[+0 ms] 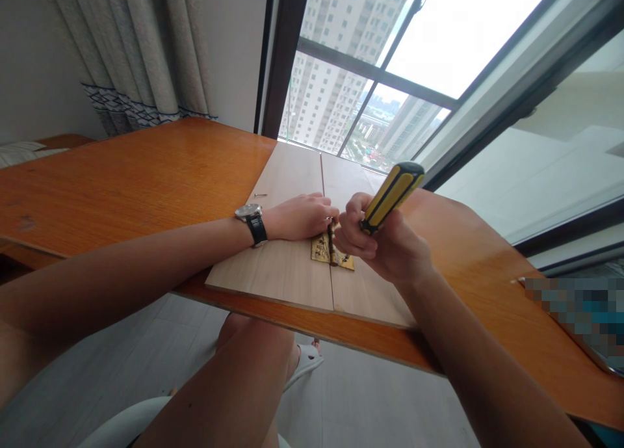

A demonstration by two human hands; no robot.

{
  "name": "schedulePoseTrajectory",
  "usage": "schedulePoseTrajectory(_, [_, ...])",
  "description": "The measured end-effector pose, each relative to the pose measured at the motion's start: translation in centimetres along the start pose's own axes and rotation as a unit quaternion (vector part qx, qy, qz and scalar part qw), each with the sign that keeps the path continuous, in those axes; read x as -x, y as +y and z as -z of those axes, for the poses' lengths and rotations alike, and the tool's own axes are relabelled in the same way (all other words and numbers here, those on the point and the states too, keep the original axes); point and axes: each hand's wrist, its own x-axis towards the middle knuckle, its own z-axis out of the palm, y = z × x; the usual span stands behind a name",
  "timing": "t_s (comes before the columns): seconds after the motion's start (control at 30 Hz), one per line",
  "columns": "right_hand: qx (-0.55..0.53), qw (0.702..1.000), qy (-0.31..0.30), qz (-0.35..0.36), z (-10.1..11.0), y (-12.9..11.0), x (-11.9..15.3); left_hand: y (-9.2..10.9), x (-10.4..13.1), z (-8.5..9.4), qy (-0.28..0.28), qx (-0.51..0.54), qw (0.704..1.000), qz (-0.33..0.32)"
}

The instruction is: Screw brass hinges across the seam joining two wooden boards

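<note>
A brass-coloured hinge (320,248) lies across the seam between two pale wooden boards (273,276). My left hand (307,215), with a watch at the wrist, rests on the left board at the hinge's far end. Its fingers are bent together near the hinge; whatever may be between the fingertips is too small to make out. My right hand (373,240) is closed round a yellow and black screwdriver (394,196), just right of the hinge. The handle tilts up to the right, and the fingers hide the shaft and tip.
A small screw (260,194) lies on the left board beyond my watch. The boards sit on an orange-brown table (146,181), whose front edge runs above my legs. A window (375,71) stands behind, a curtain (146,51) at the left. A blurred-out object lies at the far right.
</note>
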Motion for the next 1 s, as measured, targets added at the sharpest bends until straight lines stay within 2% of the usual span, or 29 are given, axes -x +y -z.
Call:
schedulePoseTrajectory(0.33, [0.034, 0.999, 0.000, -0.012, 0.2, 0.2, 0.2, 0.2, -0.1, 0.2, -0.012, -0.001, 1.000, 0.001])
schedulePoseTrajectory(0.6, [0.106, 0.994, -0.013, -0.020, -0.1, 0.2, 0.2, 1.0, 0.2, 1.1, -0.025, 0.020, 0.999, 0.011])
schedulePoseTrajectory(0.87, [0.114, 0.993, -0.018, -0.011, -0.2, 0.2, 0.2, 1.1, 0.2, 1.4, -0.029, 0.035, 0.999, 0.011])
schedulePoseTrajectory(1.0, [0.089, 0.996, -0.008, -0.013, -0.1, 0.3, 0.2, 1.0, 0.3, 1.0, -0.014, 0.043, 0.999, 0.025])
